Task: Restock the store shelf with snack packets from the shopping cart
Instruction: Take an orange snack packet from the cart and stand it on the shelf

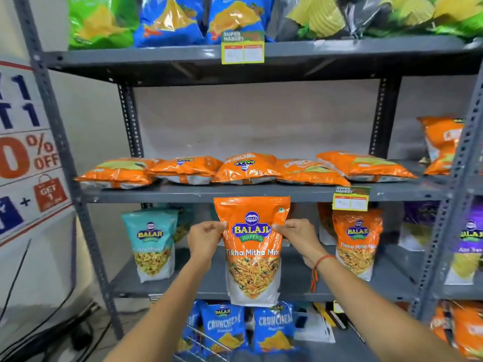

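I hold an orange Tikha Mitha Mix packet (252, 262) upright in front of the grey metal shelf (295, 280). My left hand (205, 240) pinches its left edge and my right hand (298, 235) pinches its right edge, both near the logo. The packet hangs in front of the gap between a teal packet (153, 250) standing at the left and another orange Tikha Mitha Mix packet (355, 244) standing at the right on that shelf level. A corner of the wire shopping cart (201, 346) shows at the bottom, below the packet.
Several orange packets (245, 168) lie flat on the shelf above. Blue Crunchem bags (274, 327) stand on the lowest level. Green and blue chip bags (167, 19) fill the top shelf. Purple packets (467, 239) stand at the far right. A discount poster (28, 158) hangs at the left.
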Action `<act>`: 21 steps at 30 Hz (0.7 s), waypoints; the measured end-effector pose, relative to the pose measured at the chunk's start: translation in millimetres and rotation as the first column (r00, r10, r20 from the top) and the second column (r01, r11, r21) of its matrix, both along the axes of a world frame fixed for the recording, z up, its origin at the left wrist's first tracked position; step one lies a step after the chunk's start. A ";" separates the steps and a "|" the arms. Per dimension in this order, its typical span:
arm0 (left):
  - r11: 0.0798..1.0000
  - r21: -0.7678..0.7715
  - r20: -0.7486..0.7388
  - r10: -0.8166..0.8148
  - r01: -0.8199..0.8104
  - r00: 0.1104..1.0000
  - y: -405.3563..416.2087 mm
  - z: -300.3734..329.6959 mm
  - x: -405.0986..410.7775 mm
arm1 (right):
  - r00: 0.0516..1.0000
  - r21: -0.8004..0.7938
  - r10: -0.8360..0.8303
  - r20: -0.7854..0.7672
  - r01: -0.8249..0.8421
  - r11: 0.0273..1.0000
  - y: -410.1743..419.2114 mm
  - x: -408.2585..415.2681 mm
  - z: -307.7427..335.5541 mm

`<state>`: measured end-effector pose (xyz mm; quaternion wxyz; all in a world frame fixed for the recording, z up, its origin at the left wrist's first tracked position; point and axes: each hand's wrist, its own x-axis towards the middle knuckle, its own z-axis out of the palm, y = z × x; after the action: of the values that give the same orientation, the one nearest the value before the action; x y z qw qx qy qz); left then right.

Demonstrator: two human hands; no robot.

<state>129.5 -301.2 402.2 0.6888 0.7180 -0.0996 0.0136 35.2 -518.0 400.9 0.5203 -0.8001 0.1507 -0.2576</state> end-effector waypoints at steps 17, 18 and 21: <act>0.979 0.200 -0.075 0.063 -0.046 0.995 -188.8 -90.5 70.0 | 0.990 0.055 -0.097 -0.104 0.103 0.993 -187.4 98.7 -115.6; 0.976 0.212 -0.073 0.064 -0.048 0.995 -193.9 -93.6 72.6 | 0.990 0.062 -0.090 -0.106 0.097 0.993 -192.8 102.8 -122.4; 0.977 0.211 -0.084 0.058 -0.039 0.995 -204.6 -102.3 79.3 | 0.993 0.064 -0.067 -0.095 0.073 0.995 -206.7 112.1 -139.7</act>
<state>208.8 -505.8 299.9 0.6127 0.7885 -0.0519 -0.0126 147.3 -724.6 261.1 0.5298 -0.7876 0.2112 -0.2333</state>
